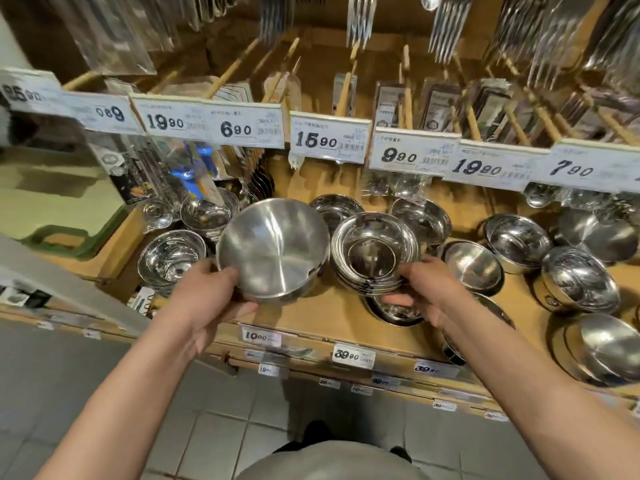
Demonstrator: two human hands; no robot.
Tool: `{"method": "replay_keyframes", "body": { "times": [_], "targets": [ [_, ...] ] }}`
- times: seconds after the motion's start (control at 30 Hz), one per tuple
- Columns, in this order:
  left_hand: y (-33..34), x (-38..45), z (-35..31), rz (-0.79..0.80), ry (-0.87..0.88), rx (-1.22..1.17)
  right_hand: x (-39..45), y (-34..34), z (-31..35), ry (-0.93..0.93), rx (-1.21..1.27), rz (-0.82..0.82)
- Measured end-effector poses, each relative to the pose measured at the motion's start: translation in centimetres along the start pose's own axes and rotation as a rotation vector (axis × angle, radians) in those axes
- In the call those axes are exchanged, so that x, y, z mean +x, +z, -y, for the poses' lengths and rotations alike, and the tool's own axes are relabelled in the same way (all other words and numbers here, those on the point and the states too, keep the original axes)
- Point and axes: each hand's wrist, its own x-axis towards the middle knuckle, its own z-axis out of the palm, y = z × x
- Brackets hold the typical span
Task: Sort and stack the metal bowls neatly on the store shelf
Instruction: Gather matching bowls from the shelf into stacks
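Metal bowls, head view. A large brushed bowl (273,247) sat at centre frame, tilted so its mouth faced the camera, held at its lower-left rim by the left hand (211,299), whose thumb curled over the rim and fingers wrapped beneath. Just right of it, almost touching, a stack of smaller polished bowls (374,254) was gripped at its lower-right edge by the right hand (426,289), thumb over the rim and fingers curled under. Both were raised just above the front of the wooden shelf (311,317).

The relation that governed the next move was lateral: the large bowl lay left of the stack, each directly ahead of its own hand, rims side by side, mouths both open upward and toward the viewer. Being wider, the large bowl probably could not nest into the small stack; the stack would more likely pass leftward into it, or each would go to its own pile.

Other bowls (516,244) stood loose to the right and left on the shelf, beneath a row of price tags (329,140) across mid-frame.
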Motion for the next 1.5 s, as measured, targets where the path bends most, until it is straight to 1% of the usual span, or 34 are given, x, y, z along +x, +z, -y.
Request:
{"method": "replay_keyframes", "body": {
  "times": [0.1,0.2,0.3,0.47,0.63,0.77,0.93,1.07,1.17,1.3,1.43,1.5],
  "targets": [
    [-1.4,-1.0,-0.5,-0.039,0.040,-0.065,0.9,2.6,-2.2,0.034,-0.059,0.043],
    [-2.5,-1.6,-0.5,-0.076,0.045,-0.081,1.9,4.7,-4.6,0.077,-0.086,0.073],
    [-3.1,-1.8,-0.2,-0.097,0.051,-0.089,2.9,6.2,-6.8,0.106,-0.097,0.079],
    [-3.2,-1.5,0.5,-0.093,0.025,-0.122,4.5,7.1,-8.8,0.091,-0.170,0.056],
    [-2.5,-1.2,0.9,-0.076,-0.011,-0.100,5.4,7.3,-9.4,0.159,-0.076,0.064],
    [-1.6,-1.0,1.1,-0.059,-0.015,-0.067,5.7,7.5,-9.5,0.142,-0.042,0.118],
    [-0.2,-0.9,1.0,-0.038,-0.017,-0.030,5.1,7.3,-9.6,0.156,-0.022,0.136],
    [1.9,-0.8,1.1,0.015,-0.038,-0.018,3.2,5.2,-10.5,0.127,-0.113,0.155],
    [4.3,-0.7,1.3,0.065,-0.041,0.009,1.5,2.4,-11.6,0.186,-0.063,0.189],
    [8.5,-0.8,1.9,0.161,-0.059,0.027,-0.5,-4.0,-12.9,0.238,0.090,0.106],
    [13.1,-1.3,2.7,0.255,-0.078,0.044,-2.2,-11.1,-13.1,0.250,0.283,-0.053],
    [15.1,-1.5,3.1,0.282,-0.079,0.069,-2.8,-13.8,-13.2,0.258,0.365,-0.103]
  ]
}}
